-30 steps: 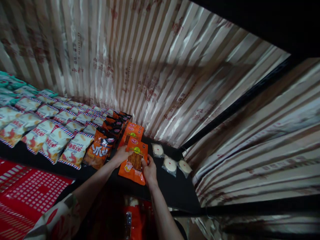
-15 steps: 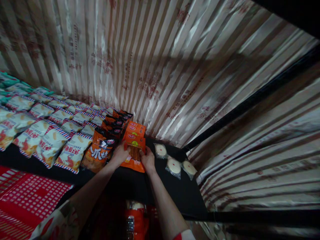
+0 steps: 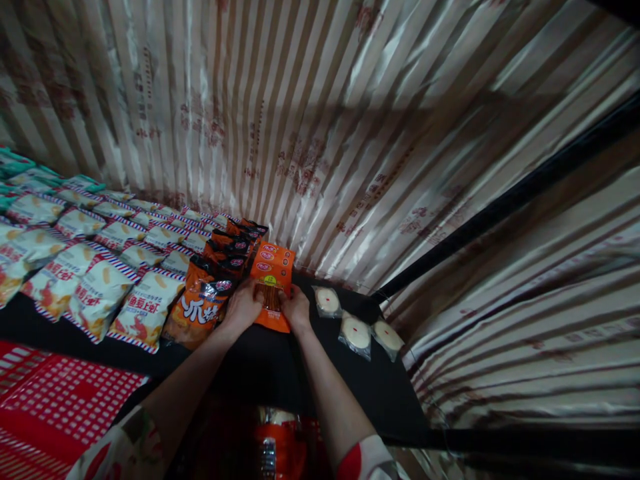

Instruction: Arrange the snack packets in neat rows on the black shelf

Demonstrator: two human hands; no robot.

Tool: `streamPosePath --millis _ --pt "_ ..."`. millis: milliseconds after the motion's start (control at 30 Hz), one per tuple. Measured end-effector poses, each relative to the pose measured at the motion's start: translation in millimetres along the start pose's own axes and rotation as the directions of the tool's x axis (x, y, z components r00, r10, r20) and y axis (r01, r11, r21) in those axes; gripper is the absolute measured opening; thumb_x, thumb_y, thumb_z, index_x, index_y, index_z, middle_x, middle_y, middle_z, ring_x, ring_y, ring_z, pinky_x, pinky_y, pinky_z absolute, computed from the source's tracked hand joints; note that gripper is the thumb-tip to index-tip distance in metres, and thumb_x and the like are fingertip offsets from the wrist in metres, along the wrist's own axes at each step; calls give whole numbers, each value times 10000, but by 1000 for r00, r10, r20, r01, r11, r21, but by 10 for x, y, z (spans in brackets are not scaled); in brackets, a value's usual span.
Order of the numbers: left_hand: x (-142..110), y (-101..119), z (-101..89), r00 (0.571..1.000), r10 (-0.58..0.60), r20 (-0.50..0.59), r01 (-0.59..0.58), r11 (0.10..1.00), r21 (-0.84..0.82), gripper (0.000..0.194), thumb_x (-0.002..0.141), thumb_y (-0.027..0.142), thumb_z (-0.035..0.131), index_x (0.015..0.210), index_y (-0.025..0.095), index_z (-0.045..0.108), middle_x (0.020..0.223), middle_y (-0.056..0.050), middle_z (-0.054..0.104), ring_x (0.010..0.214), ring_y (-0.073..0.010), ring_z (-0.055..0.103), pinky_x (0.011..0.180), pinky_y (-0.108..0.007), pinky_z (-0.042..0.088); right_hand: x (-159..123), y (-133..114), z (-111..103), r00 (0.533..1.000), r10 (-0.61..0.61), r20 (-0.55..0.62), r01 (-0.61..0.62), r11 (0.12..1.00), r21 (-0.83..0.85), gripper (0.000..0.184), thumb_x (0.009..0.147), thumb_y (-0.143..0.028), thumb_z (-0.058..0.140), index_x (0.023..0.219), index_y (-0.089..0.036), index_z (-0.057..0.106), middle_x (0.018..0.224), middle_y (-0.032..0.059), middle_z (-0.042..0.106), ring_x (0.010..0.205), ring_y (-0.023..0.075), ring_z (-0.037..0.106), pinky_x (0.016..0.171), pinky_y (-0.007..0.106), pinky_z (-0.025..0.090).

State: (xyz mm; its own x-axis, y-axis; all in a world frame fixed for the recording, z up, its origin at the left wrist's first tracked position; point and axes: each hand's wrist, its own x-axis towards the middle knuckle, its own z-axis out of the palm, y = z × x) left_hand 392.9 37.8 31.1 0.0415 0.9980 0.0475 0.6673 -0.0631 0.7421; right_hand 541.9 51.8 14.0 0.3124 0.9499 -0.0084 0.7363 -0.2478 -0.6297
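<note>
An orange snack packet with a clear window showing brown sticks lies at the front of an overlapping column of matching orange packets. My left hand grips its left edge, thumb on the window. On the opposite edge, my right hand holds it the same way, fingers curled underneath or at the side. The undersides of both hands are hidden. Just left of my left hand stands a brown and orange snack bag, the front one of a row of similar bags.
Rows of white snack bags fill the black table to the left, with green bags beyond. Several round wrapped cakes lie at right. A red basket is at lower left. A black pole slants before the striped curtain.
Both hands have pushed the front orange packet slightly away from me, so it overlaps the packets behind more closely. The camera view has shifted a little.
</note>
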Motion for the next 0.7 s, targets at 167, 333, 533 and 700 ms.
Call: streamPosePath --millis 167,333,533,700 --pt "-18 19 20 997 82 -15 -81 996 44 360 825 140 459 1171 122 559 1247 -106 565 1134 -208 540 1007 -306 393 77 4 18 1000 16 -6 -16 999 -30 364 828 -296 548 1152 -131 571 971 97 698 887 192 656 759 243 463" --pt "-3 -3 72 994 104 -25 -101 992 80 358 824 142 463 1166 121 570 1283 -107 541 1176 -211 509 1027 -311 380 110 1 21 1000 7 -13 -7 1000 -23 396 823 -281 555 1198 -153 550 987 79 700 921 182 653 801 243 468" --pt "-4 -8 96 993 112 -33 -106 984 145 348 838 168 459 1164 137 577 1305 -103 522 1199 -215 489 1033 -317 376 116 -18 40 1000 13 -22 -14 999 -45 371 831 -287 548 1169 -140 592 1081 93 676 992 192 633 862 243 458" --pt "-26 9 95 992 125 -25 -116 964 240 353 841 172 449 1163 107 576 1306 -131 514 1183 -242 496 1025 -334 381 99 -11 72 1000 8 -30 -10 999 -40 383 837 -286 536 1183 -129 583 1092 103 671 998 194 632 872 249 459"
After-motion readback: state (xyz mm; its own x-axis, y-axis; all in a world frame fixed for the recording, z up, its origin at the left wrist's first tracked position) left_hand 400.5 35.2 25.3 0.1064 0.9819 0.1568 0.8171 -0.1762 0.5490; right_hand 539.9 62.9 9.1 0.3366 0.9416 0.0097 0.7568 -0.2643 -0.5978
